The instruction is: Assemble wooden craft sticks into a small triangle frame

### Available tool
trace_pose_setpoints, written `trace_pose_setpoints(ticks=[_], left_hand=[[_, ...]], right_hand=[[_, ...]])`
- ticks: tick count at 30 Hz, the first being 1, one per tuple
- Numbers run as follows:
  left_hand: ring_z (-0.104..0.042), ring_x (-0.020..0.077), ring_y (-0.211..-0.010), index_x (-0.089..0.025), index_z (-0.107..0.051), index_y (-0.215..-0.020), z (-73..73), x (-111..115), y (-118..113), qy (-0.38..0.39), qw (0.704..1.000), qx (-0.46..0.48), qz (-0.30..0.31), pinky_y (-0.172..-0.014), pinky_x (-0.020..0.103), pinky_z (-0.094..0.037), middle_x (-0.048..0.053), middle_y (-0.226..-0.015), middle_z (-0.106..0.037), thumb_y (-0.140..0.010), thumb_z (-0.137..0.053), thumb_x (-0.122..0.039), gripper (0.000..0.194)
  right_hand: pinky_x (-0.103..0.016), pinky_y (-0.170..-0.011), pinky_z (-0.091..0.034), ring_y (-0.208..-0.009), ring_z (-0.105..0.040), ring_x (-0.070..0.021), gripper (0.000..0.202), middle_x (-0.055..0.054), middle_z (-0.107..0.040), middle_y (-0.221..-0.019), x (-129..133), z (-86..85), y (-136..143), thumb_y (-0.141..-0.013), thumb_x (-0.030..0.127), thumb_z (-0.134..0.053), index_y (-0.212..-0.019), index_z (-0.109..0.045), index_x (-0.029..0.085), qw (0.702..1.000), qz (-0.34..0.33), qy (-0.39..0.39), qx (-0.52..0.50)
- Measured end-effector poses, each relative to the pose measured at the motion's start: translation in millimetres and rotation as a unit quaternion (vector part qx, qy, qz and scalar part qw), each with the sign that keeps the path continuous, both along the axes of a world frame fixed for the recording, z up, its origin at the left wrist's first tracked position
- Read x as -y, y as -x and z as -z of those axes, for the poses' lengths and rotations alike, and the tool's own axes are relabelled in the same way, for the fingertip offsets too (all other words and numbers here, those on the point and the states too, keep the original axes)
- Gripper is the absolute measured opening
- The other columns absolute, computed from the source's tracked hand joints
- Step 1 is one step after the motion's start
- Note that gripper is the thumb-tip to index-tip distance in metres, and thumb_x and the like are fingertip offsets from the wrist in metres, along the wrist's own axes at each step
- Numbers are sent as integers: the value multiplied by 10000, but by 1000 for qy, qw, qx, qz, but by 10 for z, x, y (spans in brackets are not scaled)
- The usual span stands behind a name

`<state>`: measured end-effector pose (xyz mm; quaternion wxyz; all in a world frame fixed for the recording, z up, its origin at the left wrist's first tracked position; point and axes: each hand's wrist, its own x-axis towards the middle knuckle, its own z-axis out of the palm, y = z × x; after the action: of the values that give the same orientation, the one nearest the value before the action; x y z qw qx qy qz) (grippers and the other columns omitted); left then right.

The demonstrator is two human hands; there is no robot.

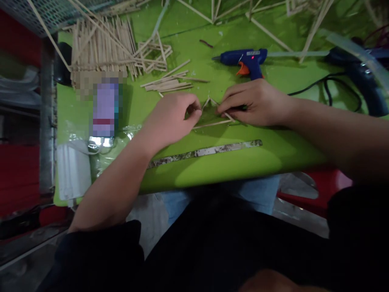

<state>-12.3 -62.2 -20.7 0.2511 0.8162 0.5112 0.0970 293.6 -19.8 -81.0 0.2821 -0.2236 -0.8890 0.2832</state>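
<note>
A small triangular frame of thin wooden sticks [212, 123] lies on the green table [243, 160] between my hands. My left hand [174, 117] is at its left side, fingers curled and thumb near the fingertips, closed round the frame's left end. On the right side, my right hand [257, 101] pinches a stick of the same frame between thumb and fingers. The frame's peak points away from me. Just beyond my right hand rests a blue glue gun [243, 57] with an orange trigger and a lit red light. In front of the frame lies a worn flat metal strip [209, 151].
Loose sticks [168, 84] and a large stick pile [103, 46] lie at the back left. A phone [105, 107] and a white power bank [74, 170] are at the left edge. Stick frames [154, 56] stand behind; a black cable [319, 79] curls at right.
</note>
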Motion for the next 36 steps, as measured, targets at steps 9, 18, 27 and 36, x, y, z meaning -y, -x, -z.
trace_pose_setpoints(ticks=[9,18,27,36], left_hand=[[-713,247,-832,-233,-801,-849,117,-75,-154,19,997,17,-72,-911,414,-588,45,-797,-750,-916,-897,-240,117],[-688,254,-815,-243,-749,-748,178,-44,-222,36,992,53,-107,-856,392,-585,30,-667,-642,-905,-886,-254,209],[-755,244,-859,-220,-806,-880,-56,-50,-203,104,985,68,-118,-830,391,-593,54,-807,-761,-939,-922,-239,132],[-838,252,-893,-241,-832,-1164,15,-142,-69,179,969,135,-100,-819,371,-613,41,-891,-840,-933,-975,-286,275]], right_hand=[[-437,-884,-635,-890,-813,-230,139,-43,-923,-1067,-162,162,-9,-1010,467,-968,-1126,-988,393,998,6,57,-10],[-420,-914,-635,-870,-797,-219,182,-14,-905,-974,-89,-15,121,-912,275,-1087,-974,-966,394,976,90,194,-48],[-421,-850,-616,-892,-776,-243,197,-30,-925,-1060,3,-31,113,-951,476,-1087,-1107,-980,418,993,71,67,-73],[-444,-774,-630,-867,-796,-270,204,-21,-904,-1019,119,-48,142,-1061,515,-921,-1231,-953,407,989,98,-47,-100]])
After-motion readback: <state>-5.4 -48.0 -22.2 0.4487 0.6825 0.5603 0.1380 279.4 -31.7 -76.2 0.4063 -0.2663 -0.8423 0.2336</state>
